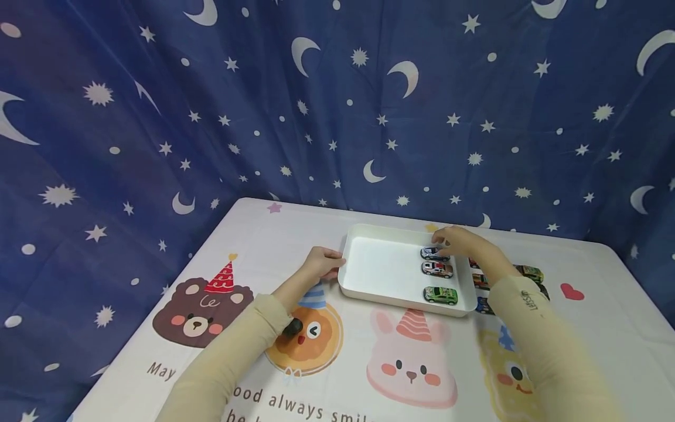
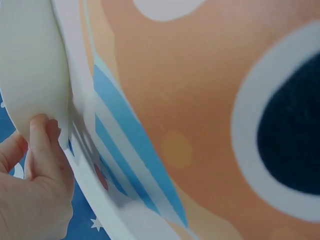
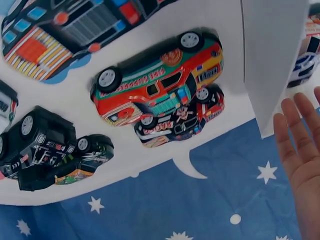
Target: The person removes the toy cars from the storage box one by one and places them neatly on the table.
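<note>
A white tray point(image 1: 379, 266) sits on the table, with three toy cars at its right end. My left hand point(image 1: 323, 263) pinches the tray's left wall between thumb and fingers; the left wrist view shows the hand point(image 2: 42, 175) on the pale wall. My right hand point(image 1: 457, 239) reaches over the right end, its fingertips at the blue-and-white toy car point(image 1: 432, 254). In the right wrist view the fingers point(image 3: 295, 135) look fairly straight beside that car point(image 3: 302, 69). Nearer me lie a white-and-red car point(image 1: 437, 269) and a green car point(image 1: 440, 295).
Several more toy cars stand right of the tray, partly behind my right forearm; a red-and-green car point(image 3: 160, 82) and a black car point(image 3: 42, 140) are among them. The tablecloth point(image 1: 295, 225) has printed animals. A dark blue curtain point(image 1: 337, 117) hangs behind the table.
</note>
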Demonstrator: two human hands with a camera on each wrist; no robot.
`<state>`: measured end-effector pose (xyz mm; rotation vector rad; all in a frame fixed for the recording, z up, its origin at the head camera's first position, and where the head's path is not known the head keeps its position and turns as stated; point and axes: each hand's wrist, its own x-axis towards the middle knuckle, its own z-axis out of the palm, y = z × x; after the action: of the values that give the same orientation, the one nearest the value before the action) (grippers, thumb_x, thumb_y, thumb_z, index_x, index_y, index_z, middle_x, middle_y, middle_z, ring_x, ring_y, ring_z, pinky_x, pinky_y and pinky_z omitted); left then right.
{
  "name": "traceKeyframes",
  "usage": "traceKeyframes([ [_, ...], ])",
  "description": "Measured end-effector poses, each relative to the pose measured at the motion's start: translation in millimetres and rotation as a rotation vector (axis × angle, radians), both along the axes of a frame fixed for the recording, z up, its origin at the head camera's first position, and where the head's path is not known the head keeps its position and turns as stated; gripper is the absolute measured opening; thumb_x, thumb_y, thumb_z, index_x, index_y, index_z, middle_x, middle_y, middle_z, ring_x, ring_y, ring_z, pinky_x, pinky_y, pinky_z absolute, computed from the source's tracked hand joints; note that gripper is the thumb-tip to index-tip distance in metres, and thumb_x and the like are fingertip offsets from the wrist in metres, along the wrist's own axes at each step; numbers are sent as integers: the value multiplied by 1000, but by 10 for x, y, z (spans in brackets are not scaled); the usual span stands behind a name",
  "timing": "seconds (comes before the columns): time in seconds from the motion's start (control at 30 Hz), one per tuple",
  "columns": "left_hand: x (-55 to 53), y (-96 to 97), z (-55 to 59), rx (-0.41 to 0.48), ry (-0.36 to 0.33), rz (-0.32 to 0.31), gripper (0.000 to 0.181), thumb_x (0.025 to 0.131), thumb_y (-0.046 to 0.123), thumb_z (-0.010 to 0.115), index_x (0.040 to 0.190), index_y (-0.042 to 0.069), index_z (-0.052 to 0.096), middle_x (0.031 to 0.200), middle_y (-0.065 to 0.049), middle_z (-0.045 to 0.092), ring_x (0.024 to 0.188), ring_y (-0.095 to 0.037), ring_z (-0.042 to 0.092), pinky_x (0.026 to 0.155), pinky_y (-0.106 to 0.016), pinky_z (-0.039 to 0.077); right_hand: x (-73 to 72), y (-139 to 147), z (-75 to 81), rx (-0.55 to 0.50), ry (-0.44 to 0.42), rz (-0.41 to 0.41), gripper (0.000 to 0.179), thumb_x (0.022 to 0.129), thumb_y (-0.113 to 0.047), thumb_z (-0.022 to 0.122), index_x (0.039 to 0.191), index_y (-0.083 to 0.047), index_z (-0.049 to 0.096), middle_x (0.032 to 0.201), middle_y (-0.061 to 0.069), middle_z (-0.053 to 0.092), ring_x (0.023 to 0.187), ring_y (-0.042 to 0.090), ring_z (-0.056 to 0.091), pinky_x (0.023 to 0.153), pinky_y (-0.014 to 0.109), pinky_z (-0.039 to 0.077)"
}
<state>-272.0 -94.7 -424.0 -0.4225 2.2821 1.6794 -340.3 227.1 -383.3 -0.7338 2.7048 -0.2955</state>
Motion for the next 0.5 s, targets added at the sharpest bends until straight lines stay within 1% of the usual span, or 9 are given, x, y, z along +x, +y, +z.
traceKeyframes([
  [0.1,2,-17,-36,7,-14,0,30,88,12,66,115,1,65,105,-14,67,60,-5,56,49,-12,50,-4,-26,-54,24,29,19,25,86,-9,65,110,1,63,105,16,64,97,30,59,89,46,53],
  [0.23,3,-32,-57,7,-8,1,30,87,12,67,115,1,65,102,-14,67,60,-5,57,51,-13,51,-26,-35,-116,39,47,7,22,85,-9,67,106,-1,65,99,12,65,89,24,58,88,44,53],
  [0.43,-4,-27,-39,12,-17,2,30,87,13,67,115,1,65,100,-13,68,60,-4,57,49,-12,50,-42,-36,-146,70,59,15,19,85,-8,67,102,-1,65,93,11,64,87,24,58,83,44,53],
  [0.5,-7,-25,-32,16,-18,3,31,86,13,68,115,2,65,99,-12,67,60,-4,56,49,-12,50,-43,-45,-154,87,63,10,20,85,-8,67,103,0,64,94,11,64,88,24,58,84,44,53],
])
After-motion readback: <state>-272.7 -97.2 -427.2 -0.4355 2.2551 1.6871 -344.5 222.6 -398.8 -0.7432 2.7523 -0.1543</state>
